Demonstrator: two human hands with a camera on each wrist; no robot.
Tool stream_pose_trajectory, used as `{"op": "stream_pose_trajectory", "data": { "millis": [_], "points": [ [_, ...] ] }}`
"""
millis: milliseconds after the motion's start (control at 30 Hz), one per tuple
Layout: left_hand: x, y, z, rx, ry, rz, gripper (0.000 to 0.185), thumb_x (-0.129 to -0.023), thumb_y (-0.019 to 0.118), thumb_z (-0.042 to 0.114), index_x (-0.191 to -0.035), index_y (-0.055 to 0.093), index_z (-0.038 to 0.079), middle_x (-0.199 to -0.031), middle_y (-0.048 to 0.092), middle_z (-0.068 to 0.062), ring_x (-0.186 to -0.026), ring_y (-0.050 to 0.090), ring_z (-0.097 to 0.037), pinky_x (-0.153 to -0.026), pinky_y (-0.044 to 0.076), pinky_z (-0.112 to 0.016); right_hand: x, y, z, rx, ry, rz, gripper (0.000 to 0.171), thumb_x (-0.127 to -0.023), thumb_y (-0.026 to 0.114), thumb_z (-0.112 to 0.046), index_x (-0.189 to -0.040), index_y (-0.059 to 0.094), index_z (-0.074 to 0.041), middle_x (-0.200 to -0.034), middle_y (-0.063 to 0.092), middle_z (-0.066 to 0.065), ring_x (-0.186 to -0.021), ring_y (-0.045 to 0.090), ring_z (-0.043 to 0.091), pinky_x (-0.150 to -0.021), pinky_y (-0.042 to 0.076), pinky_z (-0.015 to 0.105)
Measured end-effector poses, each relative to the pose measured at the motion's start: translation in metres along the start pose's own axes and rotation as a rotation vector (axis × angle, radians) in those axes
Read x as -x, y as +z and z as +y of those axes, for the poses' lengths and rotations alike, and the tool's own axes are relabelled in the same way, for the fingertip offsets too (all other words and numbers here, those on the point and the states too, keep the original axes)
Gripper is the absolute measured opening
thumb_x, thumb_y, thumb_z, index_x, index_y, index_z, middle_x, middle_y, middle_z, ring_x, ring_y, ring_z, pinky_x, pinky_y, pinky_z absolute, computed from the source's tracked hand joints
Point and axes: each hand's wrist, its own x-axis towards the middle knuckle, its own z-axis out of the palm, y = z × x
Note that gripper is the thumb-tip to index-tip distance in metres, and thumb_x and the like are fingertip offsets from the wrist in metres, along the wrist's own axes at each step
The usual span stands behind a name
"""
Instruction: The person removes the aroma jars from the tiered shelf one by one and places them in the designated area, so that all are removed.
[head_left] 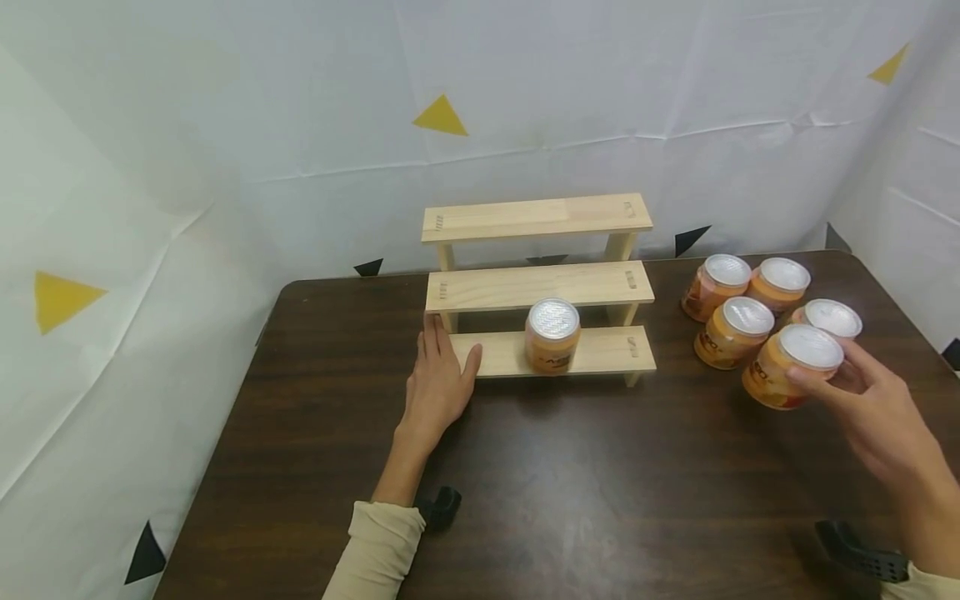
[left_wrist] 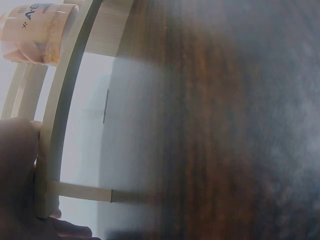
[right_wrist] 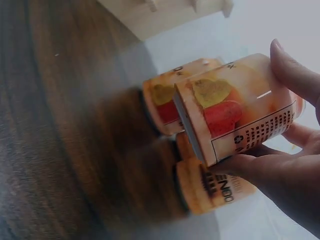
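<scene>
— What's around the hands?
— Four cans (head_left: 731, 332) behind the can (head_left: 791, 367) gripped by the right hand (head_left: 873, 412); left hand (head_left: 437, 385) flat, fingers straight, against the wooden rack (head_left: 491, 290).
— Surface?
— Brown table (head_left: 585, 492), white sheets (head_left: 225, 108) behind.

Left wrist view: table (left_wrist: 240, 125) surface blurred, left hand (left_wrist: 20, 190) cut off at the frame edge, cup on shelf (left_wrist: 37, 32) cropped at top. Right wrist view: cups behind the held cup (right_wrist: 240, 107) blurred, labels unreadable; right hand (right_wrist: 285, 170) runs off-frame.
</scene>
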Motion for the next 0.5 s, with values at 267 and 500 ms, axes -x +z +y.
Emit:
{"op": "stream_pose_trajectory", "data": {
  "millis": [267, 500],
  "points": [
    [0.0, 0.001, 0.0, 0.011, 0.006, 0.01, 0.09, -0.116, 0.048, 0.05, -0.173, 0.008, -0.008, -0.183, 0.002, -0.025, -0.166, 0.021, -0.052, -0.119, 0.044, -0.068, -0.003, 0.002, 0.012, -0.002, 0.029, -0.02, 0.061, -0.109, 0.065, -0.002, -0.161, 0.05, -0.031, -0.139, 0.054, -0.023, -0.124, 0.052, -0.008, -0.127, 0.015, 0.01],
    [0.0, 0.0, 0.0, 0.014, 0.004, 0.017, 0.089, -0.116, 0.048, 0.049, -0.173, 0.009, -0.008, -0.183, 0.004, -0.025, -0.165, 0.023, -0.052, -0.118, 0.044, -0.069, -0.005, 0.004, 0.018, -0.008, 0.009, -0.025, 0.066, -0.108, 0.065, 0.001, -0.164, 0.047, -0.028, -0.143, 0.051, -0.022, -0.137, 0.046, -0.004, -0.129, 0.009, 0.012]
  ]
}}
